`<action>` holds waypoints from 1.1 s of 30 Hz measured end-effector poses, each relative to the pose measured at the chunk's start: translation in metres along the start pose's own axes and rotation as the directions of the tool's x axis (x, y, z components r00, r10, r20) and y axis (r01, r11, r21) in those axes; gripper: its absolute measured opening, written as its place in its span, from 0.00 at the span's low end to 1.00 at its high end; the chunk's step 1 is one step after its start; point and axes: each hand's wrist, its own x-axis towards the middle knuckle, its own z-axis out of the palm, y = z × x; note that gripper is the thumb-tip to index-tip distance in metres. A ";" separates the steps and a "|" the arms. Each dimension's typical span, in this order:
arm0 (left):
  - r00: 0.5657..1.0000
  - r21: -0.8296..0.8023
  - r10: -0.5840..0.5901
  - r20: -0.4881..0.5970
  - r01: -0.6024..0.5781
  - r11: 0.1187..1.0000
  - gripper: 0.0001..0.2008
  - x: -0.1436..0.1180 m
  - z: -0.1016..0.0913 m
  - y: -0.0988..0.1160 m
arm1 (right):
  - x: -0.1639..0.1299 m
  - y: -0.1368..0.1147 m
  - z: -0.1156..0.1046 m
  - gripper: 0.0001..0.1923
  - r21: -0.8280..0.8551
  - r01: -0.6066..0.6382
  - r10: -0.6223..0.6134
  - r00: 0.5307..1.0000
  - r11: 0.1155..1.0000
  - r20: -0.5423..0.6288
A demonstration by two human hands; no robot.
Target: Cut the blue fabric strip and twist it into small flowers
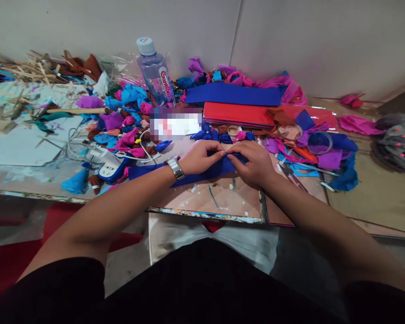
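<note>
The left hand [202, 157] and right hand [254, 163] are positioned side by side, fingertips nearly meeting. Each hand pinches the blue strip [218, 170] between thumb and forefinger near its right end. Whether the fingertips touch each other cannot be told. The strip lies on the front part of the table [236, 202], running left beneath the left wrist, which carries a watch [175, 168].

Directly behind the hands: a row of blue twists [205, 133] and a white item [184, 124], partly blurred. Behind these: a red stack [238, 112], with a blue sheet [232, 94] along its rear side. The bottle [157, 78] stands upright, left of the blue sheet.

Right of the hands: a clear ring [331, 143] among coloured scraps. Left of the hands: a power strip [108, 173] with a white plug inserted. Far left: a white board [16, 150]; behind it, a pile of sticks [37, 69].
</note>
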 end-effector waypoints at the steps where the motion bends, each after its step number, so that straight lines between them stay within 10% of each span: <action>1: 1.000 0.004 -0.001 0.004 0.001 1.000 0.22 0.000 0.000 0.000 | 0.000 0.000 0.000 0.05 -0.002 0.010 -0.010 1.000 1.000 -0.003; 33: 0.976 0.317 0.215 -0.024 -0.197 0.928 0.18 -0.008 0.004 0.004 | 0.000 -0.005 0.007 0.03 0.082 -0.131 0.125 0.989 0.988 0.075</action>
